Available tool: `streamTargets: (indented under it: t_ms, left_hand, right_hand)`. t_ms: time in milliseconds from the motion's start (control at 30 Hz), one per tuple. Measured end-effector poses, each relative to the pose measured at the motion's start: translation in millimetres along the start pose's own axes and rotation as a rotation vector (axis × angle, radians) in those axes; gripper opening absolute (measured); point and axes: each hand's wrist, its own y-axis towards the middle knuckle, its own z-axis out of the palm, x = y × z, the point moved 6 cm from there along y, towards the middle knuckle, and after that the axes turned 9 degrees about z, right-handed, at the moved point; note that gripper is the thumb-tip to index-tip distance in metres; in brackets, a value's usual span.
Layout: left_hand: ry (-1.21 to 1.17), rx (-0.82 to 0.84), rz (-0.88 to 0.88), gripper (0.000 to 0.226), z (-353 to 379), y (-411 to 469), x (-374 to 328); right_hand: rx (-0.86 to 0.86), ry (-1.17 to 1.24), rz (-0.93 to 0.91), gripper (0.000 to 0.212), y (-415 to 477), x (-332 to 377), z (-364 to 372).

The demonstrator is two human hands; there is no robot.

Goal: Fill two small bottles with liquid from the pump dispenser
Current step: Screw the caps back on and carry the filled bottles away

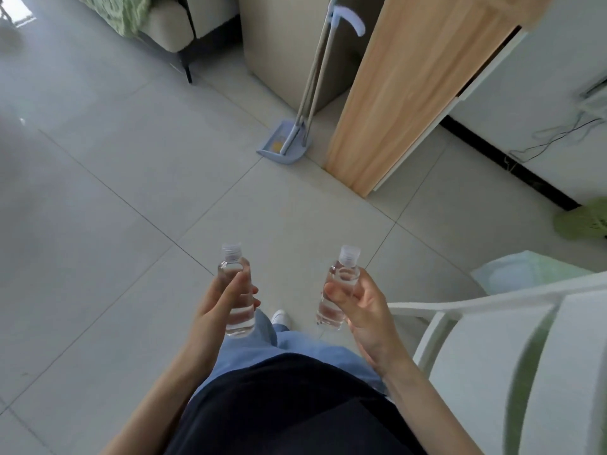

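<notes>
The left hand (218, 298) grips one small clear bottle (237, 290) around its middle, and the right hand (356, 302) pinches a second bottle (338, 290) the same way (both capped, both holding clear liquid). They are held upright and apart above the tiled floor (131, 192), with a white chair (492, 339) to the right and a blue dustpan (284, 146) farther off.

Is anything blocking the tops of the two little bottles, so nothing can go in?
Yes. The left cap sits on the left bottle and the right cap on the right bottle, covering both openings. The left hand and right hand grip the bottles directly. No pump is in view.
</notes>
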Motion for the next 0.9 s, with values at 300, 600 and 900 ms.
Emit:
streamTargets:
  t_ms: [300, 600, 900]
  left_hand:
    - [0.070, 0.164, -0.025, 0.023, 62.4, 122.2, -34.6]
    - [0.144, 0.417, -0.048, 0.028, 129.6, 255.3, -79.6]
    - [0.200, 0.469, -0.063, 0.022, 179.5, 343.0, -109.8]
  right_hand:
    - [-0.188, 0.129, -0.005, 0.022, 76.7, 58.4, -41.1]
    - [-0.394, 0.264, -0.029, 0.041, 151.6, 127.5, -66.5]
    - [-0.436, 0.307, -0.042, 0.030, 211.3, 184.2, -96.7]
